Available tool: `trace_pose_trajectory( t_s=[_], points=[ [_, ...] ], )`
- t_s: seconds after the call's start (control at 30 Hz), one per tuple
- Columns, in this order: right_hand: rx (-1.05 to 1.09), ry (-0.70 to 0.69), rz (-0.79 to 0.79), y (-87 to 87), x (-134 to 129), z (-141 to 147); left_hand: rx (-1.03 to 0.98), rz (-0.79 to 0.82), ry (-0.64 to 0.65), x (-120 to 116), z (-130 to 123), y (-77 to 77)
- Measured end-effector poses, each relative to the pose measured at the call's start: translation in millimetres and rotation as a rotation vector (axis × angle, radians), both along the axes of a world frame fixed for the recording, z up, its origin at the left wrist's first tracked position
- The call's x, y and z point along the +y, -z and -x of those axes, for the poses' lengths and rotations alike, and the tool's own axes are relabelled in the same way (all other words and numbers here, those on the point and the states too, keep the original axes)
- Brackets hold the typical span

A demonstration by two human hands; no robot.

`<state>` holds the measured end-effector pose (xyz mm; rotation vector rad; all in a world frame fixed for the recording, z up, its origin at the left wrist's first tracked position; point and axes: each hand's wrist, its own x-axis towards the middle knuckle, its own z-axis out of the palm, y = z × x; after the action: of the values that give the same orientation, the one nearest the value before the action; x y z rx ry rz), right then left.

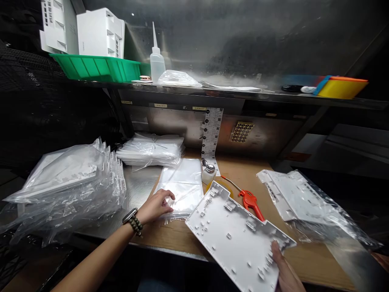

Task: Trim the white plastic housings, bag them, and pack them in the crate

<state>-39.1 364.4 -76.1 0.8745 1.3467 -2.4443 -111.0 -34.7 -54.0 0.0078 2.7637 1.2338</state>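
Note:
My right hand [285,265] grips a white plastic housing panel [232,237] by its right end, thumb over the inner face. The panel is tilted, and its clips and posts face me. My left hand [158,206], with a watch and a beaded bracelet at the wrist, is at the lower left corner of a stack of clear plastic bags [182,184]. Its fingers are bent, with a gap between thumb and forefinger; whether the fingertips touch the top bag I cannot tell. Behind the panel lies a red air blow gun [249,199], partly covered.
Bagged white panels [73,174] are piled at the left, and another bagged panel [294,196] lies at the right. Tied bags [152,150] and a pump bottle [209,173] stand behind. The shelf above bears a green bin [97,69], a squeeze bottle [157,65] and a yellow box [342,88].

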Motion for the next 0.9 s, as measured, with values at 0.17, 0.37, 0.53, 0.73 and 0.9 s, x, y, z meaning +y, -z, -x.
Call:
trace_pose_trajectory(
  t_s=[0.17, 0.37, 0.53, 0.73, 0.9],
  points=[
    [-0.004, -0.01, -0.013, -1.1, -3.0, 2.1, -0.065, -0.223, -0.067, -7.5, 4.3, 4.6],
    [0.014, -0.076, 0.001, -2.0, -28.0, 6.3, -0.089, -0.536, -0.056, -3.0, 11.8, 9.1],
    [0.184, -0.413, 0.189, -11.4, -93.7, 25.2, -0.014, -0.658, -0.036, 26.7, 11.4, 14.3],
    [0.353, -0.673, 0.261, -27.5, -155.6, 56.7, 0.048, -0.606, 0.029, 37.2, 9.4, 20.8],
    [0.298, -0.631, 0.226, -21.8, -138.3, 54.9, 0.222, -0.368, -0.029, 10.7, 10.7, 13.7]
  ],
)
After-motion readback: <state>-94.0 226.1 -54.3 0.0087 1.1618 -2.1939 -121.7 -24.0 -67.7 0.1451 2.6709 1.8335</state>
